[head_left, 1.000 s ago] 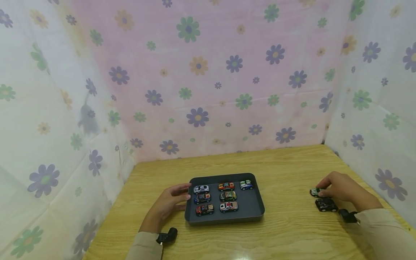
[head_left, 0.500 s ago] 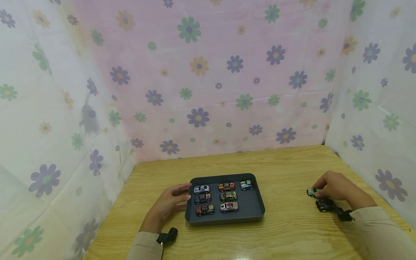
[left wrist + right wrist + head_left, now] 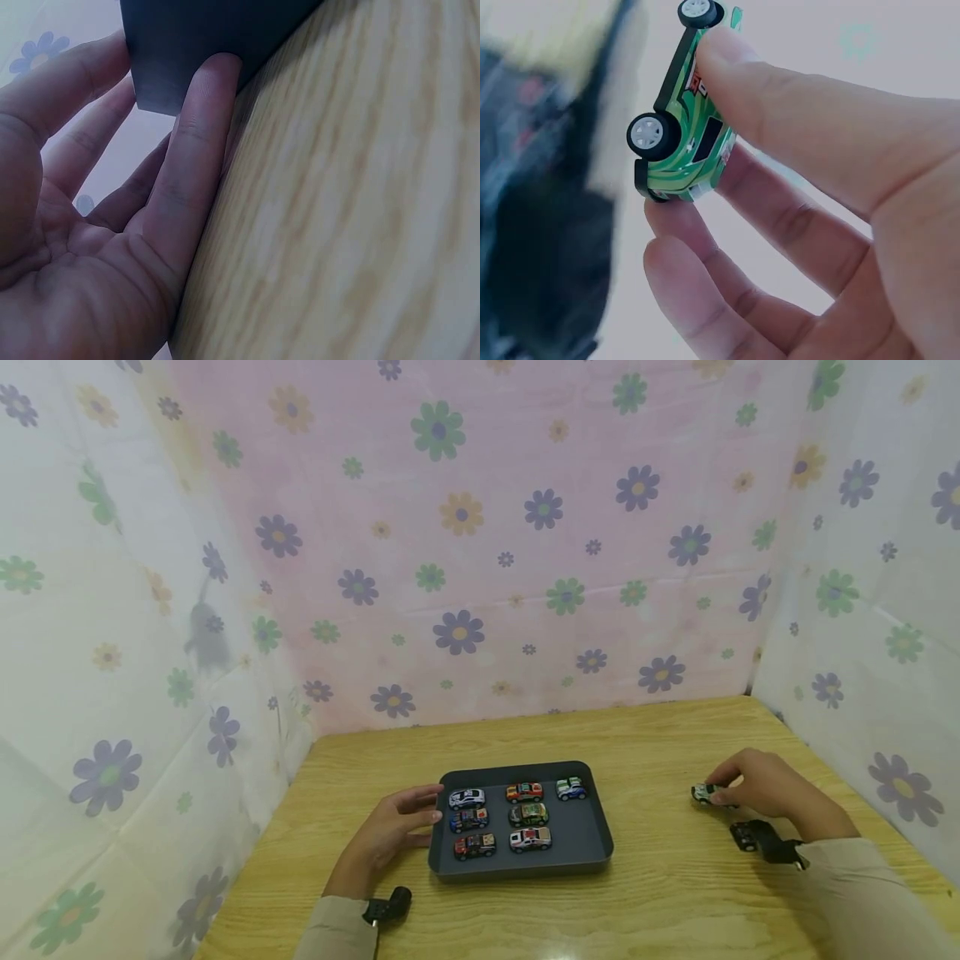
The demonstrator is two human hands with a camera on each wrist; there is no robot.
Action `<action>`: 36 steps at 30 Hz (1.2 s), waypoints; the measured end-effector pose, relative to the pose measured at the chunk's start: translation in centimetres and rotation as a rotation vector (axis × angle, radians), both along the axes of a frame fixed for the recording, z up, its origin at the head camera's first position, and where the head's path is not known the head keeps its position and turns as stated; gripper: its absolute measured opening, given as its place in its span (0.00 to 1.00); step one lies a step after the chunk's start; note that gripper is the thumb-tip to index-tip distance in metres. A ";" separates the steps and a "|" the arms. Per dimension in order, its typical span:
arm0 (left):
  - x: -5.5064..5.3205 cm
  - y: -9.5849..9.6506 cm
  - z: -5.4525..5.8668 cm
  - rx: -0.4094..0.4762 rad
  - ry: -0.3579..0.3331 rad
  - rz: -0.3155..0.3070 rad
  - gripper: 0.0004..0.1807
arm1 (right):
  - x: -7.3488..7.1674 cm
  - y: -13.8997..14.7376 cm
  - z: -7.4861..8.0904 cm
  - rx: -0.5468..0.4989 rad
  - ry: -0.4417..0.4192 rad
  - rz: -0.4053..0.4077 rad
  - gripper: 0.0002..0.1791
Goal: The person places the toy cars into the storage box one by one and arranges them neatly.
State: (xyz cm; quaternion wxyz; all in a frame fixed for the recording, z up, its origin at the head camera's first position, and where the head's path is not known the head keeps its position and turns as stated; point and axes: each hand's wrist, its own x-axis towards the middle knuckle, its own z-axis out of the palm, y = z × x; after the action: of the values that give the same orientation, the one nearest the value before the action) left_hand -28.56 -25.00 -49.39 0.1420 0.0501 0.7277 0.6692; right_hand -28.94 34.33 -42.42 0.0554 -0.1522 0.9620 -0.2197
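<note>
A dark grey tray (image 3: 525,866) stands on the table, with several toy cars in it. My left hand (image 3: 392,827) is at its left side. In the left wrist view, fairly straight fingers (image 3: 196,142) touch the tray's outer wall (image 3: 195,45). My right hand (image 3: 761,787) pinches a green and white toy car (image 3: 703,793) between thumb and fingers, right of the tray. In the right wrist view this toy car (image 3: 697,142) shows its green side and two wheels. A black toy car (image 3: 742,836) sits below the right hand, partly hidden by the wrist camera.
In the tray, three cars, such as the white one (image 3: 467,798), form a left column. Another three, including the orange one (image 3: 524,792), are in the middle. A green and white car (image 3: 572,788) is at the upper right. Flowered cloth (image 3: 480,568) encloses the wooden table (image 3: 652,910).
My right hand has moved left with the green and white toy car, away from the black one. The left hand and the tray look the same.
</note>
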 end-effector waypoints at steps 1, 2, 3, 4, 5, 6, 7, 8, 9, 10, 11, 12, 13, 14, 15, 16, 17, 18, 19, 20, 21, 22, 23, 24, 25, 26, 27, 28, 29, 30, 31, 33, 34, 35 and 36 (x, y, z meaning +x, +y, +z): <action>0.0 0.0 0.0 0.001 -0.001 0.001 0.35 | 0.0 -0.2 0.1 -0.006 0.006 0.001 0.16; 0.0 0.0 0.0 0.001 -0.002 0.002 0.35 | -0.1 -0.5 0.2 -0.016 0.008 0.000 0.17; 0.1 0.0 0.0 0.001 -0.003 0.003 0.35 | -0.1 -0.7 0.3 -0.025 0.011 0.009 0.17; 0.1 0.0 0.0 0.001 -0.005 0.005 0.35 | -0.1 -1.0 0.4 -0.032 0.015 0.012 0.17; 0.1 0.1 0.1 0.001 -0.006 0.007 0.35 | -0.2 -1.2 0.5 -0.038 0.016 0.012 0.17; 0.1 0.1 0.1 0.000 -0.007 0.008 0.35 | -0.2 -1.4 0.6 -0.043 0.017 0.012 0.17; 0.1 0.1 0.1 0.000 -0.008 0.009 0.35 | -0.2 -1.7 0.7 -0.047 0.019 0.013 0.16; 0.1 0.1 0.1 -0.002 -0.009 0.011 0.35 | -0.2 -1.9 0.8 -0.054 0.017 0.012 0.16; 0.1 0.1 0.1 -0.003 -0.010 0.012 0.35 | -0.2 -2.1 0.8 -0.058 0.019 0.017 0.16; 0.1 0.1 0.1 -0.004 -0.009 0.012 0.35 | -0.3 -2.3 0.9 -0.066 0.015 0.015 0.16; 0.1 0.1 0.1 -0.006 -0.008 0.013 0.35 | -0.3 -2.5 1.0 -0.073 0.014 0.019 0.16; 0.1 0.1 0.1 -0.008 -0.007 0.013 0.35 | -0.2 -2.7 1.1 -0.083 0.013 0.019 0.16; 0.1 0.1 0.0 -0.009 -0.006 0.012 0.35 | -0.3 -2.9 1.1 -0.093 0.012 0.020 0.15; 0.1 0.1 0.0 -0.011 -0.006 0.013 0.34 | -0.3 -3.1 1.2 -0.103 0.011 0.023 0.16; 0.1 0.1 0.0 -0.012 -0.005 0.013 0.34 | -0.3 -3.3 1.2 -0.114 0.011 0.027 0.16; 0.1 0.1 0.0 -0.012 -0.005 0.014 0.34 | -0.3 -3.6 1.3 -0.127 0.007 0.022 0.16; 0.1 0.1 0.0 -0.012 -0.005 0.015 0.34 | -0.3 -3.8 1.4 -0.137 0.006 0.021 0.16; 0.1 0.1 0.0 -0.012 -0.006 0.015 0.35 | -0.3 -4.0 1.4 -0.146 0.006 0.021 0.17; 0.1 0.1 0.0 -0.013 -0.006 0.016 0.35 | -0.3 -4.2 1.5 -0.152 0.005 0.024 0.17; 0.1 0.1 0.0 -0.014 -0.005 0.016 0.35 | -0.3 -4.4 1.5 -0.160 0.003 0.021 0.17; 0.1 0.1 0.0 -0.014 -0.006 0.016 0.35 | -0.3 -4.6 1.6 -0.167 0.002 0.022 0.17; 0.1 0.1 0.0 -0.014 -0.006 0.017 0.35 | -0.3 -4.8 1.6 -0.172 0.002 0.022 0.17; 0.1 0.1 -0.1 -0.014 -0.005 0.017 0.35 | -0.4 -5.0 1.6 -0.176 0.005 0.028 0.18; 0.1 0.1 -0.1 -0.014 -0.006 0.017 0.35 | -0.4 -5.2 1.7 -0.180 0.008 0.030 0.18; 0.1 0.1 -0.1 -0.013 -0.005 0.017 0.35 | -0.4 -5.4 1.7 -0.186 0.006 0.030 0.17; 0.1 0.1 -0.1 -0.013 -0.005 0.016 0.35 | -0.4 -5.6 1.8 -0.192 0.006 0.030 0.17; 0.0 0.0 -0.1 -0.012 -0.005 0.016 0.35 | -0.5 -5.8 1.8 -0.195 0.006 0.033 0.17; 0.0 0.0 -0.1 -0.012 -0.004 0.016 0.34 | -0.5 -6.0 1.8 -0.199 0.004 0.034 0.17; 0.0 0.0 -0.1 -0.012 -0.005 0.015 0.34 | -0.5 -6.2 1.9 -0.204 0.001 0.035 0.17; 0.0 0.0 -0.2 -0.012 -0.005 0.014 0.34 | -0.6 -6.4 2.0 -0.207 -0.003 0.035 0.16; 0.0 0.0 -0.2 -0.011 -0.005 0.014 0.34 | -0.6 -6.6 2.1 -0.213 -0.009 0.035 0.16; 0.0 0.0 -0.2 -0.010 -0.007 0.013 0.34 | -0.7 -7.0 2.2 -0.224 -0.016 0.038 0.16; -0.1 -0.1 -0.2 -0.008 -0.009 0.013 0.34 | -0.7 -7.2 2.3 -0.232 -0.021 0.040 0.16; -0.1 -0.1 -0.2 -0.008 -0.007 0.011 0.34 | -0.7 -7.4 2.4 -0.236 -0.022 0.042 0.16; -0.1 -0.1 -0.2 -0.007 -0.008 0.011 0.34 | -0.8 -7.6 2.4 -0.242 -0.024 0.044 0.16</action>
State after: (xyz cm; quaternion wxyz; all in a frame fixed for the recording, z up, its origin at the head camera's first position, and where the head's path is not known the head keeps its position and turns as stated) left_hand -28.70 -25.12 -49.64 0.1414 0.0428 0.7296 0.6678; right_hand -29.73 26.76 -39.99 0.0530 -0.1763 0.9241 -0.3349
